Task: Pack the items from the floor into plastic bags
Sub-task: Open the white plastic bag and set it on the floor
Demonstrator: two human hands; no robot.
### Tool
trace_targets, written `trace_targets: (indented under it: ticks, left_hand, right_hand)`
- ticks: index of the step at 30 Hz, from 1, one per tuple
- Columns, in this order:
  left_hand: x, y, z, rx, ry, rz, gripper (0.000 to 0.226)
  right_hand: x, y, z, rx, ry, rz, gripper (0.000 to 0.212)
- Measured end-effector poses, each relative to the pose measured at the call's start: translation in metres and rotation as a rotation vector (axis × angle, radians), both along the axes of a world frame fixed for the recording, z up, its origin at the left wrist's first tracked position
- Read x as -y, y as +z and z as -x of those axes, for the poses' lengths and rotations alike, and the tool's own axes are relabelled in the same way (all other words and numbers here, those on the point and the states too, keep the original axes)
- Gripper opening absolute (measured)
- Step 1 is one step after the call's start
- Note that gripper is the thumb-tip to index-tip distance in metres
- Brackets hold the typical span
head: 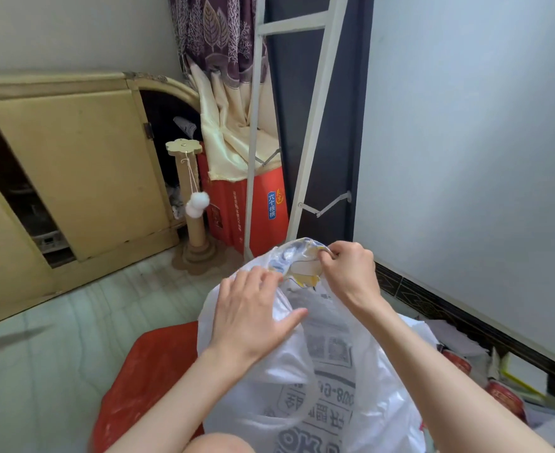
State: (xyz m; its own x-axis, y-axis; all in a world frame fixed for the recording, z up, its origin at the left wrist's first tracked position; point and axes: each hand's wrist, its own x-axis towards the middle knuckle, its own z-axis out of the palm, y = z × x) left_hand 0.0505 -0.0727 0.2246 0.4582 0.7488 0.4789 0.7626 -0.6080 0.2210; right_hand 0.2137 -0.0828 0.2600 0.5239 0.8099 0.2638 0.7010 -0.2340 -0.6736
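A full white plastic bag (328,371) with grey printed lettering stands on the floor in front of me. A packet with blue and yellow print (297,263) shows through the bag's top. My right hand (348,266) pinches the bag's upper edge at the far side. My left hand (253,308) lies on the bag's left side, fingers spread over the crinkled plastic near the top. A red plastic bag (142,371) lies flat on the floor to the left of the white one.
Loose packets and red-labelled items (498,387) lie along the right wall's dark skirting. Ahead stand a red carton (263,207), a cardboard cat scratching post (194,197) with white pompoms, a white metal rack (305,152) and a yellow cabinet (73,165). Pale tiled floor (57,354) stretches left.
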Motion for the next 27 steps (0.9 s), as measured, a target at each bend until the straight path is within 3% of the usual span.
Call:
trace_targets:
  ticks: [2,4,12,15,17,20,23,27]
  left_hand:
    - [-0.005,-0.009,-0.002,-0.012,0.163,0.184,0.075]
    - [-0.012,-0.015,-0.004,0.069,0.252,0.258,0.075]
    - [-0.026,-0.026,0.000,0.165,0.377,0.099,0.067]
    - [-0.028,-0.025,0.010,0.227,0.391,0.030,0.060]
    - [-0.034,-0.024,0.021,0.231,0.368,0.038,0.042]
    - [-0.042,-0.017,0.038,0.279,0.118,0.289,0.012]
    - [-0.040,-0.003,0.043,0.433,-0.039,0.592,0.011]
    - [-0.037,0.012,0.036,0.689,-0.103,0.733,0.015]
  right_hand:
    - [0.004,0.004,0.003,-0.034,0.084,-0.019,0.023]
    - [0.008,0.008,0.007,-0.052,0.171,-0.022,0.021]
    - [0.018,0.009,-0.003,-0.061,0.273,-0.042,0.026]
    - [0.022,0.005,-0.016,0.033,0.226,-0.013,0.027]
    - [0.026,0.002,-0.028,0.142,0.146,0.034,0.029]
    - [0.030,-0.005,-0.046,0.245,-0.007,0.148,0.028]
    - [0.028,-0.015,-0.048,0.184,0.029,0.180,0.023]
    - [0.023,-0.017,-0.021,0.298,0.124,0.074,0.039]
